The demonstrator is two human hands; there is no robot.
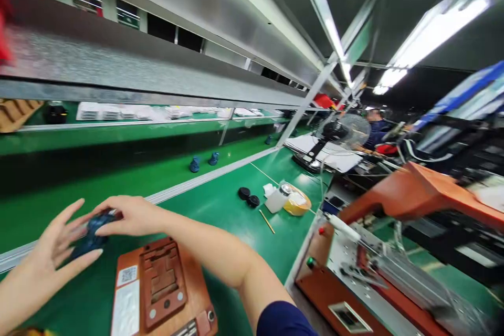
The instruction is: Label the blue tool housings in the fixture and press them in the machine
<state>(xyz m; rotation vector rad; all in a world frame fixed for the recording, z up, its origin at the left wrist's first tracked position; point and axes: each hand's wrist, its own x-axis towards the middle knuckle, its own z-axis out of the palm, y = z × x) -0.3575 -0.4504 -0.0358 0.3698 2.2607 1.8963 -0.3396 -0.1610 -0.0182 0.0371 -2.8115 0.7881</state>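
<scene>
Okay, quick status. Left hand [51, 254] is open with fingers spread, against the lower side of a dark blue moulded part [91, 236]. Right hand [132, 216] is arched over the top of the part, fingertips on it. Can't tell if either hand is really gripping, or if the part is clear of the green bench [220, 236].

Part is between the hands. Just below them in view is an orange-brown fixture plate [129, 294] with a stepped recess [163, 281]. Right forearm [212, 247] crosses above its edge.

Farther right of the hands: two black round pads [248, 197], a plastic bottle [276, 199], a yellow-filled dish [297, 202] and a wooden stick [266, 221]. Beyond those is a machine with an orange arm [409, 194].

Risks:
- Light contact on the part: a slip could drop it onto the plate edge or bench.
- Part set into the recess off-square: could sit proud or scuff. Recess fit not checkable from this view.
- Right forearm swinging wide: could clip the bottle or dish and spill onto the bench.
- Reaching right near the orange arm: pinch risk if that arm is powered. Its state can't be told from here.
</scene>
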